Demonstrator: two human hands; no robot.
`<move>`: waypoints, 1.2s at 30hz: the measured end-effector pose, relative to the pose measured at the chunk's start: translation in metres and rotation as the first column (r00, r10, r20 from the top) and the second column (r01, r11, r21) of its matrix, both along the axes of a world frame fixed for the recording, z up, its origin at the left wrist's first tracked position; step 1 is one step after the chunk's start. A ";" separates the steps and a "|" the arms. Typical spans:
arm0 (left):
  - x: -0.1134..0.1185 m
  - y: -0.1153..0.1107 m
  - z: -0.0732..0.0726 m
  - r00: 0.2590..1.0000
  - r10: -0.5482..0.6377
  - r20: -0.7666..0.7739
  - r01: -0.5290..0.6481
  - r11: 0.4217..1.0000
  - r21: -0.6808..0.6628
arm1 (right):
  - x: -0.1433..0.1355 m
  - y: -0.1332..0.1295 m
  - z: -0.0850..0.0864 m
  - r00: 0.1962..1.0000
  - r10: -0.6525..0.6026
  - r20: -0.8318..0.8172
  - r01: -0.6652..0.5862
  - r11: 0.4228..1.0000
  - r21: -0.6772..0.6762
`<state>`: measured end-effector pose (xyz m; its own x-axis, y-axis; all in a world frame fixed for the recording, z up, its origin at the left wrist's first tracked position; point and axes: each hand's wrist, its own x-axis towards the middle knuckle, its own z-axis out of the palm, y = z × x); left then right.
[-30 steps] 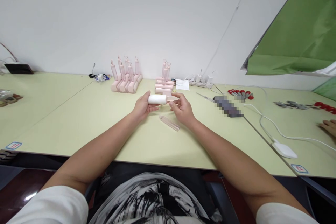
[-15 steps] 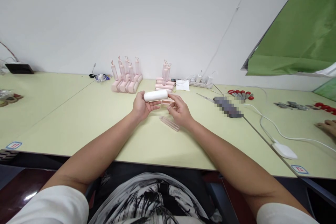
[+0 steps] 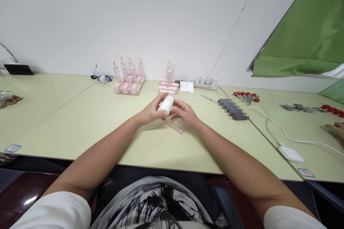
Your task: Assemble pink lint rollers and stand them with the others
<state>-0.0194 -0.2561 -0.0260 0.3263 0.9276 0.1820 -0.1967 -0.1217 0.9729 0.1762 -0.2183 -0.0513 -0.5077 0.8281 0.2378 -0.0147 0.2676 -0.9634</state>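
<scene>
My left hand (image 3: 152, 111) is wrapped round a white lint roller roll (image 3: 166, 104), which is tilted with its near end toward me. Close against the roll's right side, my right hand (image 3: 186, 113) has its fingers curled together. What those fingers hold is hidden behind the roll and the hand. Below both hands a clear pinkish handle (image 3: 175, 127) lies slantwise on the table, its upper end partly covered by the fingers.
Pink lint rollers with upright clear handles stand in a left group (image 3: 129, 85) and a right group (image 3: 168, 85) by the wall. Right are a power strip (image 3: 205, 86), a blurred-out dark object (image 3: 233, 109), a white charger (image 3: 291, 153), red-ended tools (image 3: 247, 96) and another person's hand (image 3: 337, 127).
My left hand has turned the white roll from lying crosswise to pointing toward me and closed further round it. My right fingers have curled in beside it. The handle on the table stays put.
</scene>
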 end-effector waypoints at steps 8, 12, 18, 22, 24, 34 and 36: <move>-0.007 0.011 -0.005 0.984 0.175 0.031 -0.178 0.978 0.110 | 0.021 0.025 0.009 0.646 -0.577 0.500 0.194 0.757 0.624; -0.008 0.015 -0.007 0.969 0.246 0.025 -0.248 0.966 0.080 | 0.033 0.038 0.008 0.479 -0.605 0.637 0.159 0.773 0.614; -0.005 0.016 -0.014 0.951 0.295 -0.092 -0.283 0.951 0.121 | 0.022 0.029 0.003 0.465 -0.568 0.679 0.053 0.783 0.619; -0.003 0.013 -0.014 0.888 0.386 -0.250 -0.344 0.918 0.196 | 0.011 0.018 0.004 0.457 -0.544 0.703 -0.059 0.771 0.635; -0.002 0.011 -0.013 0.864 0.402 -0.304 -0.349 0.912 0.213 | 0.008 0.015 0.003 0.426 -0.550 0.718 -0.086 0.766 0.637; -0.002 0.013 -0.015 0.849 0.391 -0.356 -0.335 0.919 0.209 | 0.001 0.017 -0.002 0.345 -0.615 0.710 -0.078 0.735 0.674; -0.002 0.013 -0.015 0.842 0.386 -0.377 -0.324 0.921 0.217 | 0.000 0.015 -0.003 0.332 -0.615 0.715 -0.077 0.738 0.670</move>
<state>-0.0216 -0.2431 -0.0411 0.0522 0.9688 0.2422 0.2934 -0.2467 0.9236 0.1758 -0.2031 -0.0540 -0.4561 0.8573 0.2389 0.8801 0.4743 -0.0217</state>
